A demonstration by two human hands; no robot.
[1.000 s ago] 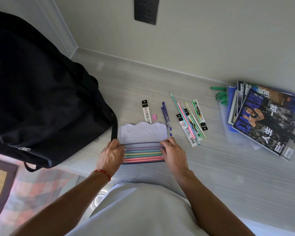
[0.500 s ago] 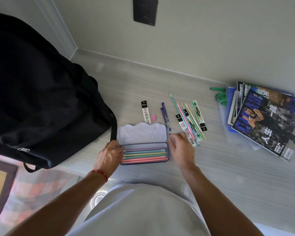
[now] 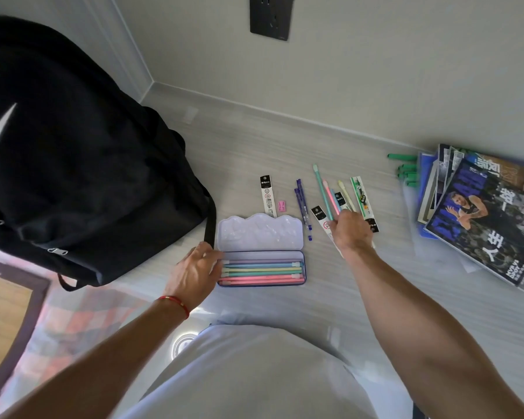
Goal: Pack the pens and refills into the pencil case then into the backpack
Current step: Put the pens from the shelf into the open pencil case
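The right hand, nearer, curls at the near ends of the pens, which run away from it; whether it grips them is unclear.

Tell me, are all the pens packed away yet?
Not yet. Some pastel pens already lie in the open pencil case. The right hand reaches the loose pens; the left hand steadies the case. Refill packs and the backpack remain.
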